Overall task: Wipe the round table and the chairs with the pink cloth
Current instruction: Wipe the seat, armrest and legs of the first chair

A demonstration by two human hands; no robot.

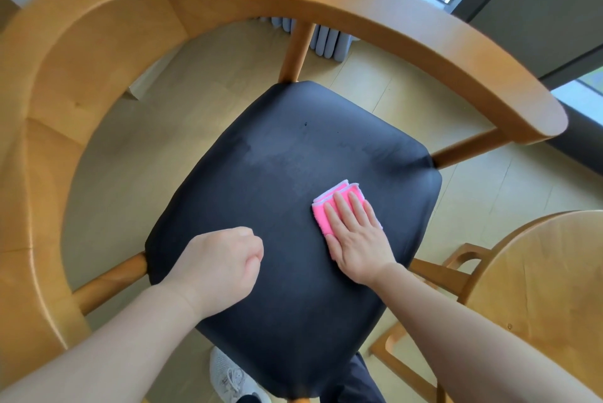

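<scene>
A wooden chair (98, 43) with a curved armrest back and a black padded seat (277, 174) fills the view below me. The folded pink cloth (321, 215) lies on the right part of the seat. My right hand (355, 236) presses flat on the cloth with straight fingers. My left hand (222, 265) hovers over the seat's near left part, its fingers curled into a loose fist with nothing in it. A faint damp patch shows on the seat's far half.
The round wooden table (538, 288) edge is at the lower right, with part of its base beneath. Pale floor surrounds the chair. Grey curtains (326, 40) and a window stand at the back. My white shoe (231, 376) is below the seat's near edge.
</scene>
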